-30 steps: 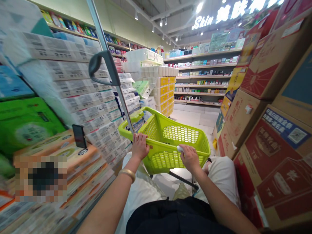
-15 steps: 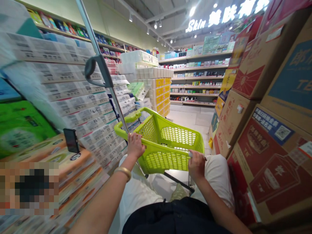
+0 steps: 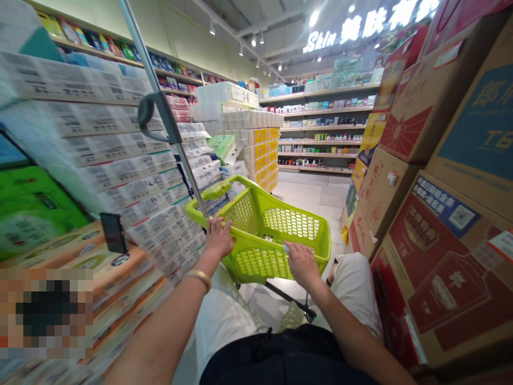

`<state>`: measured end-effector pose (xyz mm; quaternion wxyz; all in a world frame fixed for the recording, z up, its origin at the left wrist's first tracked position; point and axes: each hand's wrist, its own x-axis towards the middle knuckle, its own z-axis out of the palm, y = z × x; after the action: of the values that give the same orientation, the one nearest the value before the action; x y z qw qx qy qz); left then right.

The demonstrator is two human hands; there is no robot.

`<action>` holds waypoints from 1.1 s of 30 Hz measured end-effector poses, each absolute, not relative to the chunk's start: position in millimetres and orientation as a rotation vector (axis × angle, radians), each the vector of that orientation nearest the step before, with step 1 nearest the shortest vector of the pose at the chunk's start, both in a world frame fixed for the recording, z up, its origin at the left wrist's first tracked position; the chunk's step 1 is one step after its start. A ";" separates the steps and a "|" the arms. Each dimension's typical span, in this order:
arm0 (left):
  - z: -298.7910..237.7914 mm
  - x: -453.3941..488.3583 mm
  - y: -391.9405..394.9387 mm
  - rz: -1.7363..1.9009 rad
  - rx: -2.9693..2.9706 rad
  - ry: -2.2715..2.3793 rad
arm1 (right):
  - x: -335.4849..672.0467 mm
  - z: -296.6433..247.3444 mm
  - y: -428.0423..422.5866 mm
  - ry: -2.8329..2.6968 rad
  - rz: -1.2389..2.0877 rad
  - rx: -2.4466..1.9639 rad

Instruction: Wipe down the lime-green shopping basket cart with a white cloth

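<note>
my right hand (image 3: 303, 263) has moved left along the near rim of the lime-green shopping cart (image 3: 256, 263) since the earlier frame, and the fingers of my left hand (image 3: 219, 238) have parted a little. the cart sits at the centre of the frame. my right hand is curled narrow around a white object (image 3: 286, 248), too small to name. my left lies over the rim beside the metal pole (image 3: 188, 170); i cannot tell whether it grips.
</note>
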<state>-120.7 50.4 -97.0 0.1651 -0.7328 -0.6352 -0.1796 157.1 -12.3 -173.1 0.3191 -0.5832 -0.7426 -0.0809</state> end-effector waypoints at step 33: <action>-162.6 17.6 -20.2 -0.783 -2.980 -1.388 | 239.2 -223.4 -26.7 -1.568 0.001 -1.318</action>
<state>17.6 -20.2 -162.6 -0.1187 -0.8756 -0.4078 -0.2300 239.2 -26.7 -223.4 0.5199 -0.5496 -0.6539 0.0003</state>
